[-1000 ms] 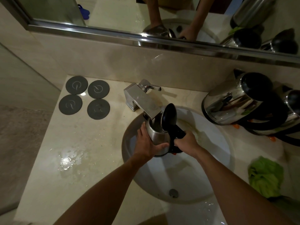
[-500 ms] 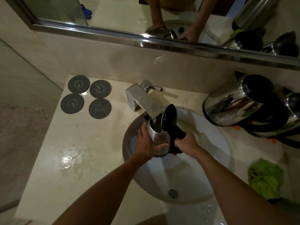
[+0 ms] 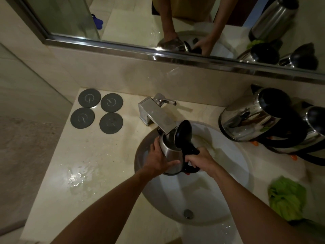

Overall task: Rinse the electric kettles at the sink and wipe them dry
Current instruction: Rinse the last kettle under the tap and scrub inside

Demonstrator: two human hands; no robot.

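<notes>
A pale stone counter (image 3: 98, 173) runs under a long mirror (image 3: 140, 20), wet in a patch to the left of the round white sink (image 3: 219, 199). Two steel kettles (image 3: 249, 118) lie tipped on their sides at the right, near a crumpled green cloth (image 3: 286, 198). Four dark round bases (image 3: 96, 110) sit in a square at the back left. Over the sink, a third kettle (image 3: 171, 155) stands upright under the square tap (image 3: 156, 115), its black lid (image 3: 182, 134) flipped up. The left hand (image 3: 159, 160) wraps around its steel body; the right hand (image 3: 200, 160) grips its black handle.
</notes>
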